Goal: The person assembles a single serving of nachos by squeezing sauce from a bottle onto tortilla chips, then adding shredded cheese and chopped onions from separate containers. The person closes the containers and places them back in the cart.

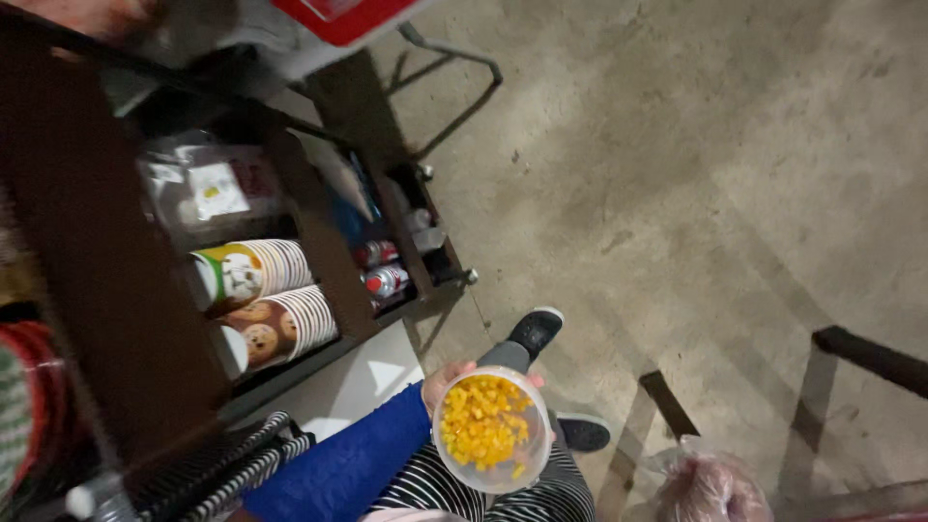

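A clear plastic cup (491, 430) full of yellow kernels, probably corn, sits in the person's left hand (454, 382), whose blue sleeve (343, 464) runs in from the lower left of the cup. Fingertips show at the cup's upper rim on both sides, so the hand is wrapped about the cup from beneath and behind, fingers curled only as far as the cup's wall asks and clasping it rather than clenched on nothing. The right hand is nowhere in the frame (so its state is unknown). The cup is carried over the person's lap, above striped trousers (503, 498) and just short of two dark shoes (536, 331) that stand on the concrete floor (696, 193) beyond it. The likely mishap is a spill: the kernels are heaped close to the rim, the cup has no lid, and it appears tilted toward the camera, so a jolt or a further tip would probably send corn onto the trousers or floor. A thin-walled cup may also buckle if squeezed. Up and to the left of the cup, a dark wooden shelf (329, 242) holds stacked paper cups (275, 300) lying sideways, and drink cans (387, 280) rest beside them.
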